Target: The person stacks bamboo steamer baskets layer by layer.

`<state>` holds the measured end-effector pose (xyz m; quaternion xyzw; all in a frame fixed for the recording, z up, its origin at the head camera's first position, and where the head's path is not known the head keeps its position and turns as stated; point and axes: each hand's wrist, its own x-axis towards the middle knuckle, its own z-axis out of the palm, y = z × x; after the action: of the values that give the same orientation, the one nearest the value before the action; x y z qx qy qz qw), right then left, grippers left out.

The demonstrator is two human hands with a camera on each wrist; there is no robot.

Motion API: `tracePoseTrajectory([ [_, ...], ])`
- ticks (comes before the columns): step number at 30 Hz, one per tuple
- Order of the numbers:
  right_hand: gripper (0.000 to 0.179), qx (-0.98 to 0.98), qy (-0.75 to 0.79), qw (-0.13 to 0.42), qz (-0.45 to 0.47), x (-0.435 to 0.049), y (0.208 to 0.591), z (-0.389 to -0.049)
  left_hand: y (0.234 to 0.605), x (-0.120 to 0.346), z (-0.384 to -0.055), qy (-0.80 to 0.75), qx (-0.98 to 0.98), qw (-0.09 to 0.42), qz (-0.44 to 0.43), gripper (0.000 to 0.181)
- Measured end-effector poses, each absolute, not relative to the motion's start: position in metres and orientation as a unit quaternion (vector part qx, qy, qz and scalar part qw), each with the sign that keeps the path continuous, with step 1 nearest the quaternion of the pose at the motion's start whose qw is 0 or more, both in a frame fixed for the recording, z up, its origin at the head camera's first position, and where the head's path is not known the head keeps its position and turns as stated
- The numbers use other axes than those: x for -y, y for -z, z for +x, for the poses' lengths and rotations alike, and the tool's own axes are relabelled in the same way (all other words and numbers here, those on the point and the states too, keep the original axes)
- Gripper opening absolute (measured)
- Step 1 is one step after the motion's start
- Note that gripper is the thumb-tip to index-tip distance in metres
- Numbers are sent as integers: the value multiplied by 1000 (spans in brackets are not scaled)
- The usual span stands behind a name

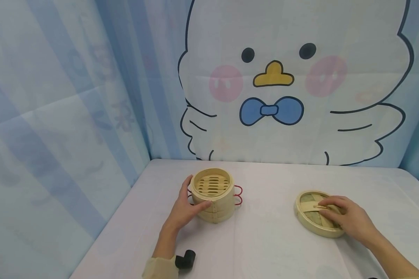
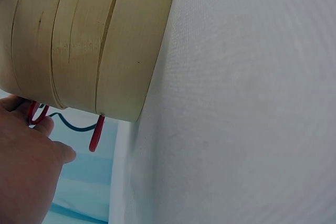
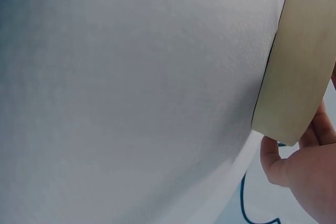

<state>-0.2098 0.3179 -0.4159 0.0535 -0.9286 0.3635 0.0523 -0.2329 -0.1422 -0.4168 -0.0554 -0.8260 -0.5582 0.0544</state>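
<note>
Bamboo steamer stands upright on the white cloth-covered table, a round stack with smooth, thin wooden bands wrapped round its wall and a recessed, slatted top pierced by rounded slots. Slim red loops jut from its side. The left hand grasps it, thumb against the near wall, fingers reaching round the left side. Well apart to the right, a shallow round lid, woven strips inside a plain hoop, lies on the table; the right hand pinches its small handle between thumb and fingertips.
</note>
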Motion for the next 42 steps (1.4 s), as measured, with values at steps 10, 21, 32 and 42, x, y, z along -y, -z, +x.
tracePoseTrajectory([
  [10,44,936,-348,44,40,-324,415,-212,418,143,-234,559,825,54,-56,110],
  [21,44,921,-381,62,45,-320,413,-211,418,144,-234,557,827,54,-57,110],
  [32,42,914,-392,90,53,-316,405,-213,417,143,-234,563,822,52,-62,110],
  [42,47,904,-414,94,50,-306,392,-217,416,143,-233,560,825,52,-59,110],
])
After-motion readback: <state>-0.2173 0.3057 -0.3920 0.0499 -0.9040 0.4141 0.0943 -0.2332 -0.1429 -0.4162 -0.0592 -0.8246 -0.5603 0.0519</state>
